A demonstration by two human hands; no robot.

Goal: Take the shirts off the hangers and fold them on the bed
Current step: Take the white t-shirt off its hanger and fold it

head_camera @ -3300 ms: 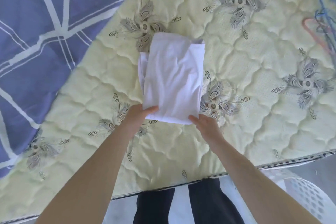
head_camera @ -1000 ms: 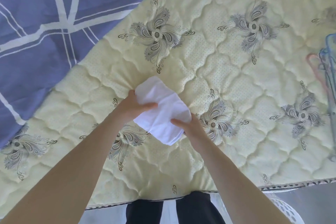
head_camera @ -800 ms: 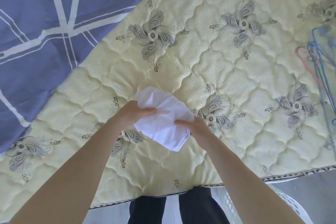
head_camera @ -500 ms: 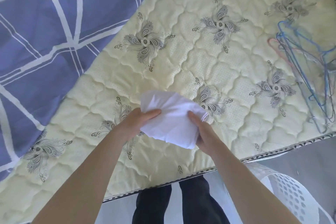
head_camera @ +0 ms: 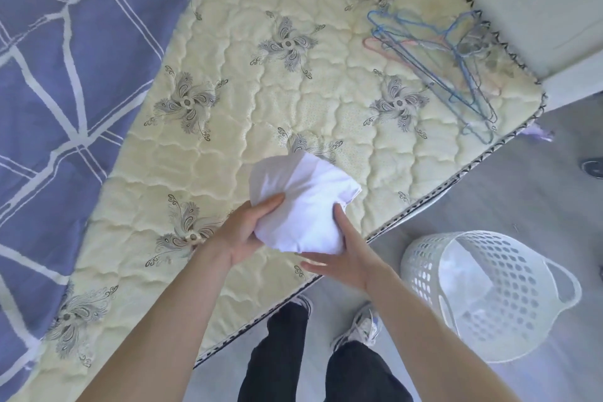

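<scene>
**guest:** where's the shirt at right now?

**me:** On my remote feed, the small folded white fabric shirt [head_camera: 303, 202] is bundled up between both hands, over the near edge of the bed. The left hand [head_camera: 244, 235] has its thumb clamped over the top of the bundle, fingers tucked underneath. The right hand [head_camera: 346, 258] grips the other side, thumb pressed up against the cloth, fingers running flat under it. It looks lifted off the surface, but I can't say for sure from this angle.

**guest:** and around it?

**me:** Underneath is the cream quilted mattress [head_camera: 261, 91] with grey floral swirls. A tangle of thin blue and pink wire hangers [head_camera: 437, 59] lies on it near the far right corner, well apart from the shirt. A blue duvet [head_camera: 65, 75] with white lines covers the left side of the bed. On the grey floor [head_camera: 522, 199] near the mattress edge, right of the hands, stands a white perforated plastic laundry basket [head_camera: 489, 297]. The person's dark trousers [head_camera: 280, 362] and pale sneakers [head_camera: 362, 326] show at the bottom.
</scene>
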